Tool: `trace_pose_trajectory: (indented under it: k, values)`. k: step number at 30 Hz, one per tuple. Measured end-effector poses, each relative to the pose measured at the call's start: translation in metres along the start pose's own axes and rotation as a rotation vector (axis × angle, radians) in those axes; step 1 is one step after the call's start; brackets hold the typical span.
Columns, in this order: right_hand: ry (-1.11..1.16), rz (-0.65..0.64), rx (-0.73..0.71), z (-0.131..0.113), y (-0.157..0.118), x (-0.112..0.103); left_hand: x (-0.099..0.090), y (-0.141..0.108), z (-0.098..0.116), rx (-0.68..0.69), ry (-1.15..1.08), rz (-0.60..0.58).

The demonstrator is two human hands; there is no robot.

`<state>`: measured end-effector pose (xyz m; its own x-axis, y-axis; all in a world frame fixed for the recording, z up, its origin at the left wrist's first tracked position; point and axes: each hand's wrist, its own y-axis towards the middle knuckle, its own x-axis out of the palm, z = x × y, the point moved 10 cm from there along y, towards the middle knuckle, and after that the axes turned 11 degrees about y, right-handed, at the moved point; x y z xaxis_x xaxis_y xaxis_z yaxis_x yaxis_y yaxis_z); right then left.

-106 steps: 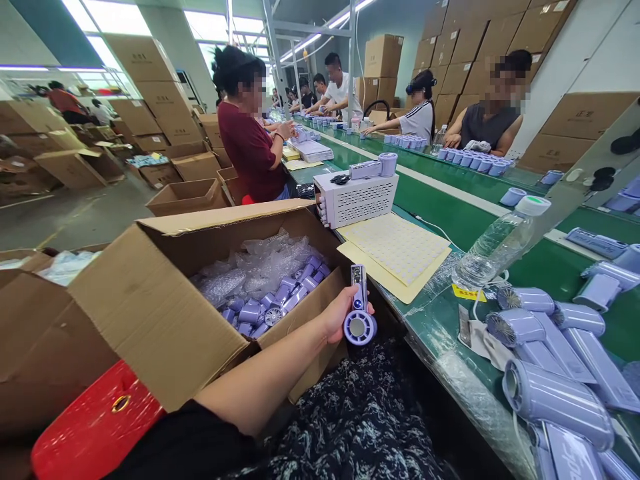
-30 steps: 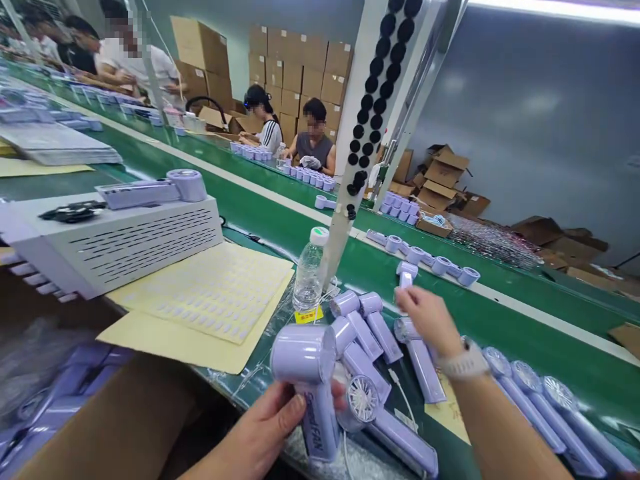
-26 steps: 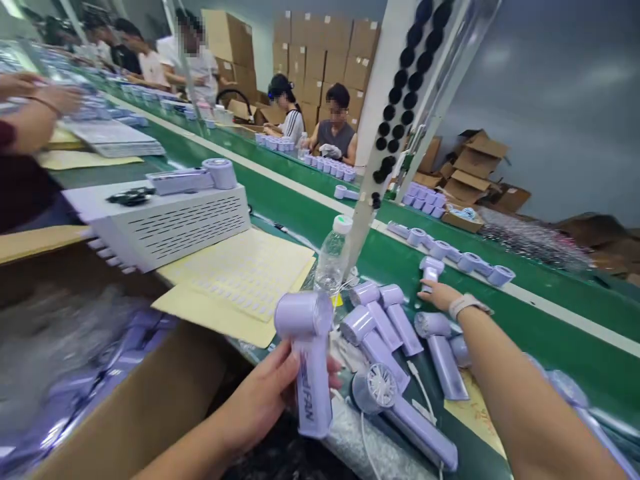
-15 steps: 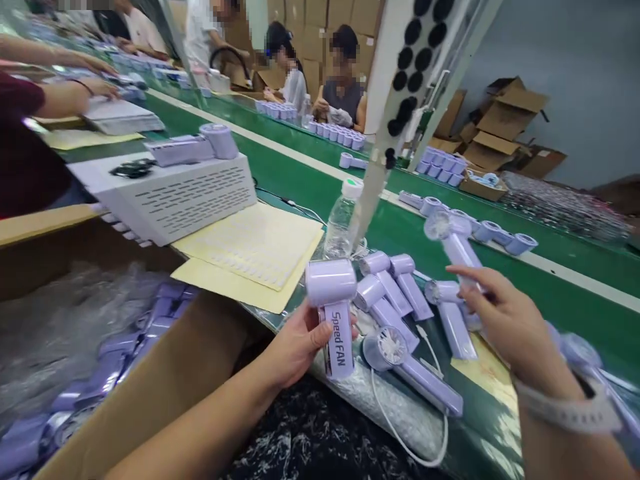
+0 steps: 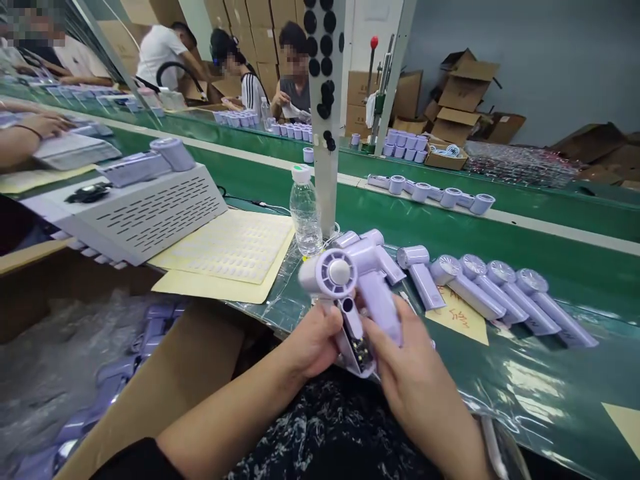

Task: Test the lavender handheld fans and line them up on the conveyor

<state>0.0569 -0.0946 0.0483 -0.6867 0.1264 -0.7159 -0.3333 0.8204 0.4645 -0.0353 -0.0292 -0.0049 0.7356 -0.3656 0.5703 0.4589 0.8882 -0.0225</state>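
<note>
My left hand (image 5: 313, 340) grips a lilac handheld fan (image 5: 336, 273). Its round grille faces me, and the open handle shows a small circuit board inside. Close against it, my right hand (image 5: 413, 360) is wrapped around a second lilac handheld fan (image 5: 377, 300), whose handle points down toward my palm; this fan is slightly blurred and its head is partly behind the first. Just beyond my hands, more lilac fans lie on the green table, among them one fan (image 5: 423, 277) lying apart and a slanted row of fans (image 5: 475, 293) to the right.
A water bottle (image 5: 305, 213) stands by a metal post (image 5: 327, 120). Yellow label sheets (image 5: 225, 250) lie beside a slotted white box (image 5: 165, 213). At lower left, a carton (image 5: 200, 373) holds plastic wrap and fans. Fan parts (image 5: 435, 193) line the belt; co-workers sit across it.
My right hand has come in from the right with a fan, beside the left one. The left fan has turned from its lettered side to its open handle. The view has shifted right.
</note>
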Motion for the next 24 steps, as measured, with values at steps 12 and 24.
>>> trace_pose_trajectory:
  k: [12,24]
  values:
    - [-0.228,-0.189,0.127,0.043,0.035,0.041,-0.115,-0.044,0.072,0.366,0.342,0.405]
    - [-0.364,0.080,0.317,0.104,0.029,-0.004,-0.129,-0.043,0.050,0.222,0.181,0.327]
